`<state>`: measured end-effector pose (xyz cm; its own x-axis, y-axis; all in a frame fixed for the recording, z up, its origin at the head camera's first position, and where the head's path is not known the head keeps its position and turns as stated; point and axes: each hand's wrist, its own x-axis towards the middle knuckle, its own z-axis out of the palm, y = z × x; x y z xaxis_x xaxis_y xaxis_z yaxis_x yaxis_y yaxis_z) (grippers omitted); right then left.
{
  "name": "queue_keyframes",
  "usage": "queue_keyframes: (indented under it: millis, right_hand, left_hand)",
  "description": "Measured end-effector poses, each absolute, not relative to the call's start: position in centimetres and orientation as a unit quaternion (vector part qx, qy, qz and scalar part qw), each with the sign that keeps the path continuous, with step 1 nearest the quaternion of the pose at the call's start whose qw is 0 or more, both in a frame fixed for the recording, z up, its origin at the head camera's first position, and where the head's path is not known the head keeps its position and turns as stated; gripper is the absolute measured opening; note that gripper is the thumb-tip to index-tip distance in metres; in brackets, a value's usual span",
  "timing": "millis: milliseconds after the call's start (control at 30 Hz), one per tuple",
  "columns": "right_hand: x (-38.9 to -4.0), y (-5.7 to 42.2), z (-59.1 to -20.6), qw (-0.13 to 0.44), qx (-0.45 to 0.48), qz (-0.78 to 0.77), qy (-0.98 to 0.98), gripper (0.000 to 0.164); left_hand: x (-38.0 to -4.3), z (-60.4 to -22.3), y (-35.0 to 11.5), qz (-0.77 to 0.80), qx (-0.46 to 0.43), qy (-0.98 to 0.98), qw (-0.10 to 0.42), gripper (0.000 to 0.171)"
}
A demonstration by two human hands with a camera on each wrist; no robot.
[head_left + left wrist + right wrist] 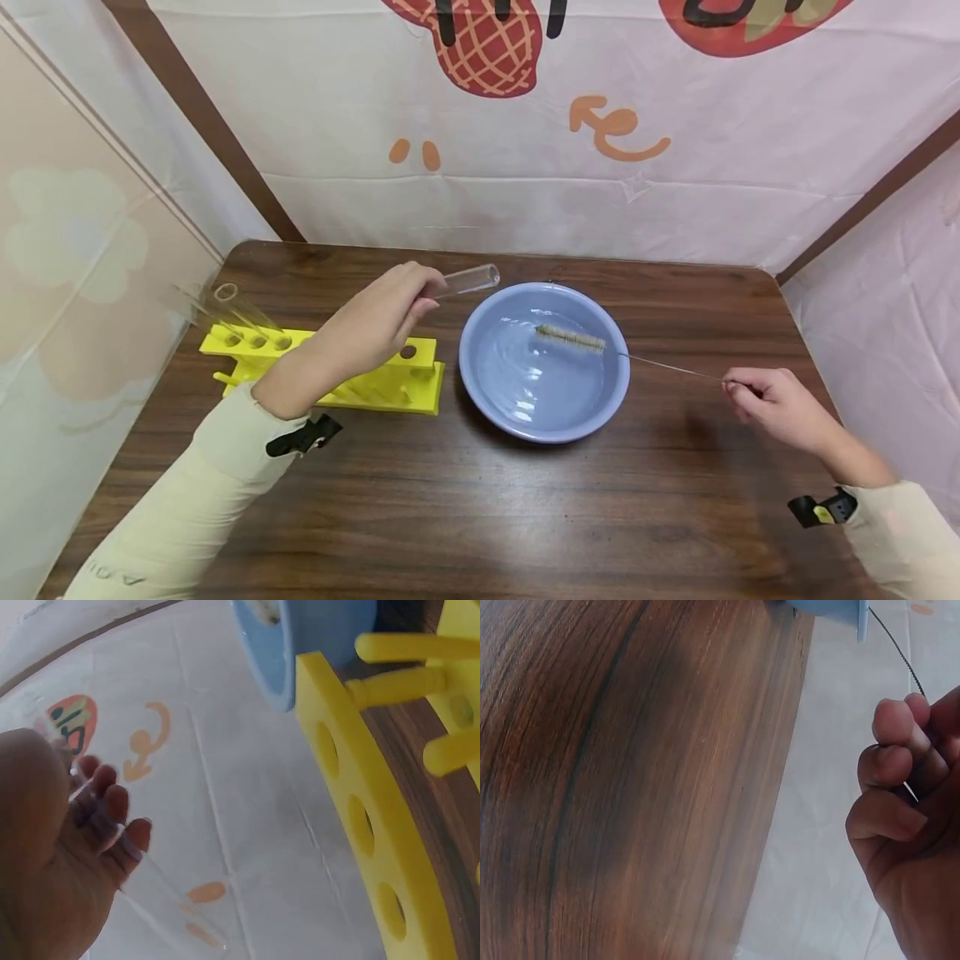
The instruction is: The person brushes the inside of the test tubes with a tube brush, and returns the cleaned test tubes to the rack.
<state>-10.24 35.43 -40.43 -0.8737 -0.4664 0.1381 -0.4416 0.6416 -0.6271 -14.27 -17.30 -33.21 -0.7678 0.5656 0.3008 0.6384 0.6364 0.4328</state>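
My left hand holds a clear glass test tube above the yellow rack, one end of the tube reaching toward the basin. In the left wrist view the fingers curl round the test tube. On the right, my right hand grips the thin wire handle of a test tube brush. The bristle head lies over the water inside the blue basin. Curled fingers hold the twisted wire in the right wrist view; the brush head is out of that view.
A yellow test tube rack stands left of the basin, partly hidden by my left forearm. Several glass tubes lean in its left holes. A brown wooden table bears everything, and a printed white cloth hangs behind it.
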Motion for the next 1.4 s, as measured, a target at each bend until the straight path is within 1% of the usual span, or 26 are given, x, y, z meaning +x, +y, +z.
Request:
queue_keyframes:
  millis: [233, 367, 467, 600, 767, 800, 967, 1200, 1400]
  right_hand:
    - [-9.9, 35.1, -40.8, 0.011, -0.252, -0.33, 0.91, 0.04]
    - [-10.0, 35.0, -40.9, 0.013, -0.252, -0.326, 0.911, 0.039]
    - [-10.1, 34.9, -40.8, 0.012, -0.251, -0.325, 0.912, 0.039]
    - [-10.2, 34.8, -40.9, 0.007, -0.249, -0.327, 0.911, 0.038]
    - [-10.1, 34.8, -41.2, 0.008, -0.255, -0.325, 0.911, 0.036]
    - [-10.1, 34.8, -41.2, 0.009, -0.255, -0.324, 0.911, 0.037]
    - [-10.1, 34.7, -41.0, 0.002, -0.256, -0.316, 0.913, 0.038]
    - [-10.2, 34.7, -41.0, -0.004, -0.268, -0.306, 0.914, 0.037]
    - [-10.1, 34.8, -41.2, -0.005, -0.273, -0.309, 0.911, 0.038]
  left_hand:
    - [-13.5, -32.6, -18.1, -0.37, -0.342, -0.851, 0.146, 0.025]
    - [-12.7, -32.2, -19.1, -0.428, -0.328, -0.824, 0.172, 0.031]
    - [-12.0, -31.7, -19.9, -0.456, -0.305, -0.813, 0.196, 0.031]
    - [-11.0, -31.1, -20.9, -0.453, -0.274, -0.814, 0.239, 0.026]
    - [-9.9, -30.7, -22.4, -0.449, -0.23, -0.816, 0.282, 0.036]
    - [-9.7, -30.7, -22.7, -0.452, -0.218, -0.814, 0.291, 0.035]
    - [-8.2, -30.9, -24.0, -0.486, -0.148, -0.799, 0.321, 0.028]
    - [-6.6, -31.9, -25.1, -0.499, -0.06, -0.784, 0.364, 0.033]
    - [-6.2, -32.7, -25.3, -0.447, -0.033, -0.8, 0.399, 0.033]
